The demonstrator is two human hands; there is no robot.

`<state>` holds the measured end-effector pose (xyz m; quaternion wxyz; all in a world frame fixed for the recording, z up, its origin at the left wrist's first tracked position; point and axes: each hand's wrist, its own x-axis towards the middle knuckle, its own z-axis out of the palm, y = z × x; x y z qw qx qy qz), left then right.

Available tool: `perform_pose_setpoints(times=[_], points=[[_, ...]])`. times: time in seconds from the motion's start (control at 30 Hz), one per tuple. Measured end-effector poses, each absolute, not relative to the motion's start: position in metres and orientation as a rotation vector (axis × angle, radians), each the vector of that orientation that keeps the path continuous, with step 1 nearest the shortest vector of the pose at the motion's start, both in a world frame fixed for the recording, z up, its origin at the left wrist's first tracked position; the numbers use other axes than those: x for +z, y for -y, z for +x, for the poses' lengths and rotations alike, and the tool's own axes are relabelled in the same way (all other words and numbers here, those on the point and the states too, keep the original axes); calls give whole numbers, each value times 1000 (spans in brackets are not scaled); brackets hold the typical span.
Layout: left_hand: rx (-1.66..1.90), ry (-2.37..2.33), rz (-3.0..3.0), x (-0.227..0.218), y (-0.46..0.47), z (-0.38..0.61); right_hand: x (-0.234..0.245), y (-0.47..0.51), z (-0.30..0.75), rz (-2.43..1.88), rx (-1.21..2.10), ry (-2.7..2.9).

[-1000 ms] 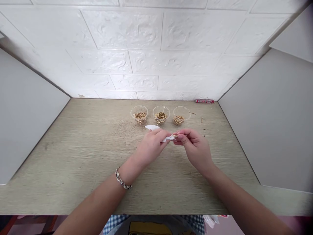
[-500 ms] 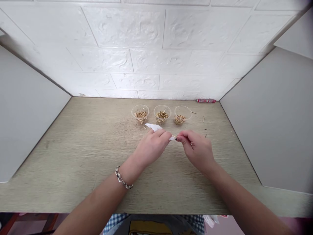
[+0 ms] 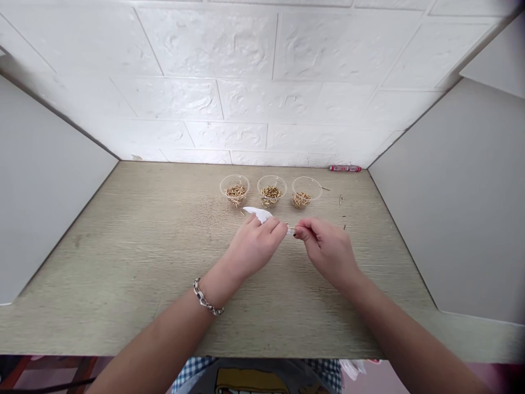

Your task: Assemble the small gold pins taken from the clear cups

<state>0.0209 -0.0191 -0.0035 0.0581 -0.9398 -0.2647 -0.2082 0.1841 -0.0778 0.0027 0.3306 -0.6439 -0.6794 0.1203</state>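
Note:
My left hand (image 3: 256, 241) is closed on a white tissue (image 3: 259, 214), which sticks out above its knuckles and a little past its fingertips. Thumb and forefinger of my right hand (image 3: 328, 246) pinch a thin gold-coloured metal pin (image 3: 291, 228). The pin bridges the small gap between both hands, its left end at the tissue. Just beyond them stand three clear plastic cups, the left cup (image 3: 235, 180), the middle cup (image 3: 272, 180) and the right cup (image 3: 307, 181), each with many small gold-coloured metal pieces inside.
Loose metal pins lie right of the cups, one pin (image 3: 340, 200) among them, and another pin (image 3: 242, 213) lies by the left cup. A pink-red marker-like tube (image 3: 345, 169) rests against the white brick wall (image 3: 246, 98). Grey panels (image 3: 463, 208) flank the wooden table (image 3: 135, 246).
Both hands stay almost in place, with the fingers shifting slightly around the pin and tissue. The view has moved very little.

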Motion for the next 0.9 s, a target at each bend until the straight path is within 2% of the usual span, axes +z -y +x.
perform_pose_setpoints(times=[0.17, 0.43, 0.9], points=[[-610, 774, -2785, 0, 21, 22, 0, 78, 181, -1681, 217, 1810], [-668, 771, -2701, 2, 24, 24, -5, 82, 176, -1599, -204, 1903], [-776, 834, -2639, 5, 30, 24, 2, 87, 178, -1526, -303, 1910]])
